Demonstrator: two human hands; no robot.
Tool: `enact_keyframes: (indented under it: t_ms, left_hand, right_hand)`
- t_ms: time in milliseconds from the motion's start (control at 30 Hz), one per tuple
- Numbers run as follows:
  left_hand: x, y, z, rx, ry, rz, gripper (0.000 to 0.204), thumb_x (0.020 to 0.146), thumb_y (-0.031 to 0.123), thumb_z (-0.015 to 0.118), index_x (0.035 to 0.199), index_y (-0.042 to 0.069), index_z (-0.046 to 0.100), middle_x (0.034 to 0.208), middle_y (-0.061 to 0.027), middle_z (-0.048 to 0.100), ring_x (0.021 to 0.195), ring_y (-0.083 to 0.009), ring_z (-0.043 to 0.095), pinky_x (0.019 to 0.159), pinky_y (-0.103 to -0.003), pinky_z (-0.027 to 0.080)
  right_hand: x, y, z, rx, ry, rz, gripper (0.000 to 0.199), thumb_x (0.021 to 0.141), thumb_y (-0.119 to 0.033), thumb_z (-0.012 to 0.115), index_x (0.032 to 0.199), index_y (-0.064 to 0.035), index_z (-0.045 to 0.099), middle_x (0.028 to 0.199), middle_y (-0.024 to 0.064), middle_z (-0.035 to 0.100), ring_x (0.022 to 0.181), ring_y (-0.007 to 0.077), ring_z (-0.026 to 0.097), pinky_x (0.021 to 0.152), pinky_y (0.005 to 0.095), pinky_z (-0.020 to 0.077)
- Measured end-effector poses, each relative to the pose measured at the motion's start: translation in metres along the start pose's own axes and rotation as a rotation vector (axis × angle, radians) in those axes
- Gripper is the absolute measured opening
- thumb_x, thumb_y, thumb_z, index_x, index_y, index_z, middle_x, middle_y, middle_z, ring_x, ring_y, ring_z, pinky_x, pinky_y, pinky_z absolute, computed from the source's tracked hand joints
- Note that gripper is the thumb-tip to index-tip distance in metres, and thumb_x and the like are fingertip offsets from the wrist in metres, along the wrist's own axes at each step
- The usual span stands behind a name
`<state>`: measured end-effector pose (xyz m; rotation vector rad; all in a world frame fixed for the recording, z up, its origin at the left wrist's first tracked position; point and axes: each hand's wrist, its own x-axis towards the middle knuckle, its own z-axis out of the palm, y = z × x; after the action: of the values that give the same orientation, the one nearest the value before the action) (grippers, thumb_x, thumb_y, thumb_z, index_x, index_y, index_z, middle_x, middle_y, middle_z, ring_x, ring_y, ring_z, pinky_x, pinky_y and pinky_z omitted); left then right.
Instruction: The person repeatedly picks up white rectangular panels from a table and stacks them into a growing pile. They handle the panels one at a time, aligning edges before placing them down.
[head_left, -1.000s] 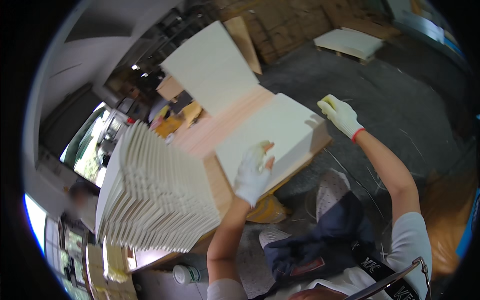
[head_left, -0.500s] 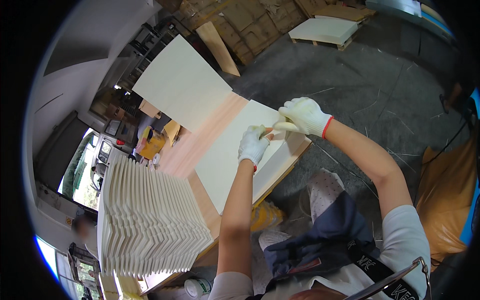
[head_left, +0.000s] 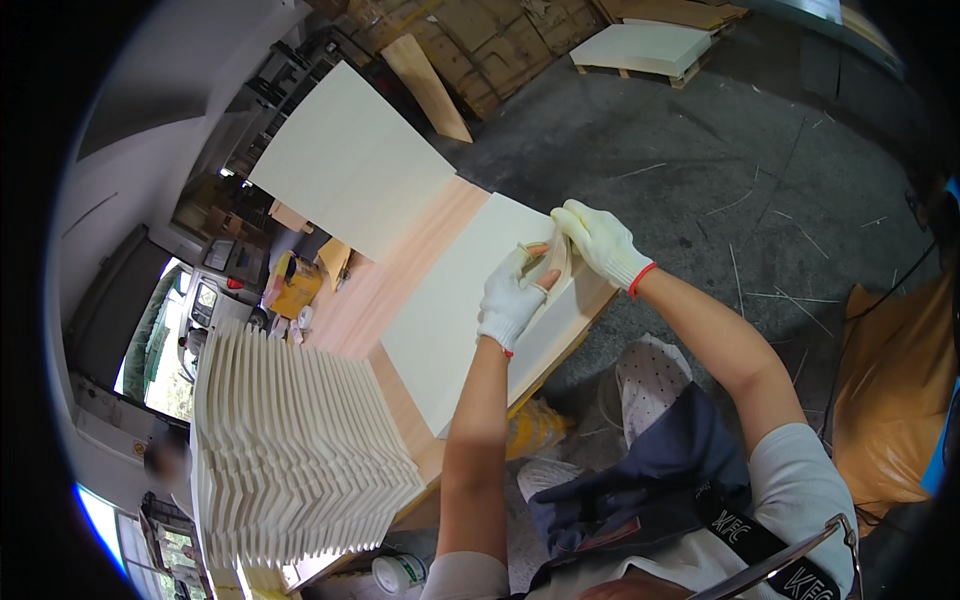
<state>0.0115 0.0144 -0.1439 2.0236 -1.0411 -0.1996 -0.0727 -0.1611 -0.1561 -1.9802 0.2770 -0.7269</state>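
My left hand (head_left: 510, 298), in a white glove with bare thumb and finger tips, has its thumb and forefinger apart above a pale board (head_left: 445, 325) on the workbench. Close beside it, my gloved right hand (head_left: 600, 243) is closed against a pale, curved, strip-like piece (head_left: 560, 262) at the board's right end. What exactly this piece is I cannot make out. The board's near side shows a thick pale edge.
A tall stack of wavy pale boards (head_left: 300, 450) stands at the left. Another large pale panel (head_left: 350, 160) lies at the bench's far end. Beyond are a yellow box (head_left: 293, 284) and a pallet of sheets (head_left: 640, 50). Orange sheeting (head_left: 885, 400) hangs at the right.
My left thumb and forefinger have spread apart, away from my right hand. My right hand has turned its fingers downward, and the pale curved piece now shows between the hands.
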Motion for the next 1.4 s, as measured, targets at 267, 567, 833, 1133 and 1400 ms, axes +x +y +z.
enact_keyframes:
  t_ms: [267, 567, 833, 1133, 1400]
  left_hand:
    - [-0.004, 0.013, -0.001, -0.118, 0.024, -0.031, 0.038, 0.093, 0.009, 0.067, 0.13, 0.004, 0.063, 0.123, -0.0142, 0.069, 0.119, -0.0211, 0.064, 0.102, -0.032, 0.047]
    - [-0.004, 0.02, 0.001, 0.125, -0.02, -0.029, 0.033, 0.094, 0.011, 0.066, 0.126, 0.006, 0.065, 0.106, -0.0099, 0.069, 0.098, -0.0165, 0.062, 0.093, -0.029, 0.047]
    - [-0.005, 0.014, 0.001, 0.021, 0.027, -0.005, 0.03, 0.097, 0.013, 0.061, 0.126, 0.007, 0.065, 0.109, -0.0084, 0.069, 0.101, -0.0153, 0.061, 0.094, -0.029, 0.046]
    - [-0.004, 0.009, 0.001, 0.203, 0.0, 0.018, 0.031, 0.099, 0.018, 0.059, 0.129, 0.016, 0.066, 0.112, -0.0129, 0.071, 0.102, -0.0277, 0.067, 0.091, -0.035, 0.051]
    - [-0.004, 0.01, 0.0, 0.071, 0.016, 0.012, 0.041, 0.093, 0.019, 0.07, 0.133, 0.02, 0.066, 0.122, -0.0149, 0.071, 0.111, -0.0279, 0.068, 0.097, -0.033, 0.051]
  right_hand:
    - [0.001, 0.007, -0.001, -0.003, -0.005, -0.002, 0.042, 0.105, -0.048, 0.043, 0.097, -0.0093, 0.057, 0.085, 0.0209, 0.065, 0.084, 0.0435, 0.062, 0.073, 0.0493, 0.0457]
    - [0.001, 0.012, 0.0, -0.038, 0.005, -0.03, 0.039, 0.105, -0.047, 0.044, 0.101, -0.0101, 0.057, 0.087, 0.0207, 0.067, 0.086, 0.0423, 0.065, 0.073, 0.0493, 0.0472]
    - [0.0, 0.007, 0.001, -0.023, -0.002, 0.002, 0.041, 0.104, -0.049, 0.044, 0.099, -0.0098, 0.056, 0.085, 0.0204, 0.066, 0.083, 0.0421, 0.064, 0.073, 0.0493, 0.0469]
    - [-0.001, 0.009, 0.004, -0.022, 0.012, -0.006, 0.044, 0.104, -0.052, 0.044, 0.099, -0.0091, 0.054, 0.083, 0.0194, 0.066, 0.082, 0.0416, 0.064, 0.072, 0.0492, 0.0465]
    - [-0.001, 0.008, 0.004, -0.012, 0.023, 0.035, 0.048, 0.102, -0.057, 0.045, 0.099, -0.0095, 0.056, 0.086, 0.019, 0.069, 0.084, 0.0393, 0.067, 0.075, 0.0478, 0.048]
